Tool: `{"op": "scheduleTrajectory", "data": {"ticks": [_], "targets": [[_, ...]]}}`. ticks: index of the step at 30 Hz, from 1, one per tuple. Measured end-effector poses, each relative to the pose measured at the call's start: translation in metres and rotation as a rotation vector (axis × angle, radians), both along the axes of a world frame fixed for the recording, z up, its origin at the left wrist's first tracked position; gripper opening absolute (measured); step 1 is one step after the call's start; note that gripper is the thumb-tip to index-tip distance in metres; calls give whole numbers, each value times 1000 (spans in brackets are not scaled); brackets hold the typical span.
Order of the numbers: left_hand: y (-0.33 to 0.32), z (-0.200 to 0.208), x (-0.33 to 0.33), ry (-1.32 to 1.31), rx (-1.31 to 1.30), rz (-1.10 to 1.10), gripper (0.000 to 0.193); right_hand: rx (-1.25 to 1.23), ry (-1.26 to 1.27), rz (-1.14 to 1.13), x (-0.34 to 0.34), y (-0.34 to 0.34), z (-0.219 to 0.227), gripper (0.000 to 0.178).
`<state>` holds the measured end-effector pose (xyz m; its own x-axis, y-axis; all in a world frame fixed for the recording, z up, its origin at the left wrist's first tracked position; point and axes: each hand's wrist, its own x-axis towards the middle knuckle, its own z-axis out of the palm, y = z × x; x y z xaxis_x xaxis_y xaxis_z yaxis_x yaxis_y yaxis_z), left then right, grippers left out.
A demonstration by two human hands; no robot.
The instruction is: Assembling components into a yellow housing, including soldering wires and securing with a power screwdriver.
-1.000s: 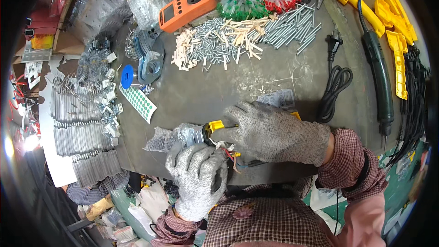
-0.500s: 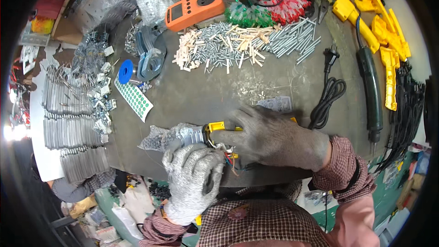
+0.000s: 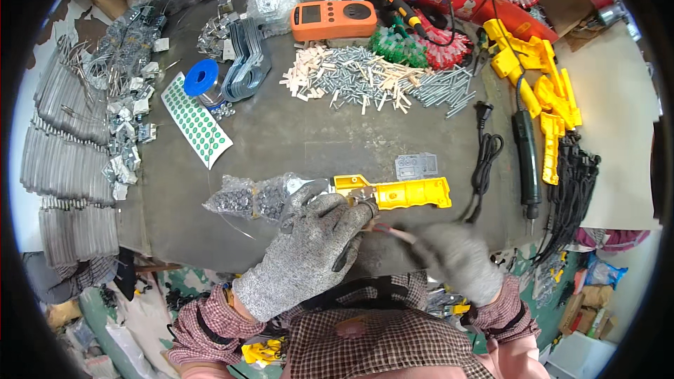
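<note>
A half shell of yellow plastic handle [image 3: 414, 194] lies across the near middle of the table, joined at its left to a metal part wrapped in bubble wrap [image 3: 256, 198]. My left hand [image 3: 305, 249], in a grey knit glove, is closed over that joint, fingers pressed at the shell's left end and partly covering it. Thin reddish wires [image 3: 394, 231] run from under those fingers to my right hand [image 3: 460, 260]. Also gloved, the right hand is smeared by motion, with the wires at its fingertips. A clear grey plastic piece [image 3: 416, 165] lies just beyond the shell.
Screws and pale sleeves [image 3: 351, 77] lie in a heap beyond, below an orange meter [image 3: 333, 21]. To the right are a coiled power cord [image 3: 488, 154], a black electric screwdriver [image 3: 525, 161] and yellow shells [image 3: 551, 133]. Left are a solder spool [image 3: 202, 78] and a sticker sheet [image 3: 196, 121].
My right hand has moved off the yellow shell toward the lower right, drawing wires along. My left hand has shifted onto the joint. The view has tilted and moved a little.
</note>
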<state>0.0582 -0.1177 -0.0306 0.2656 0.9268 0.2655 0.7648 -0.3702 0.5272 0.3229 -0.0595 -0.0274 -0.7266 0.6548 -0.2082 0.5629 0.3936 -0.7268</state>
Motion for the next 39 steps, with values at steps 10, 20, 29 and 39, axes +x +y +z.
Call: {"op": "scheduleTrajectory", "data": {"ticks": [10, 20, 29, 39], "targets": [[1, -8, -3, -32, -53, -74, 46, 357, -87, 7, -35, 1, 19, 27], [-2, -15, -2, -16, -21, -49, 51, 350, 41, 56, -38, 6, 13, 23], [-3, -14, -3, -41, -32, -55, 52, 92, -32, -82, -48, 8, 16, 25], [0, -6, -4, -92, -70, -91, 55, 80, 49, -57, -47, 12, 4, 27]]}}
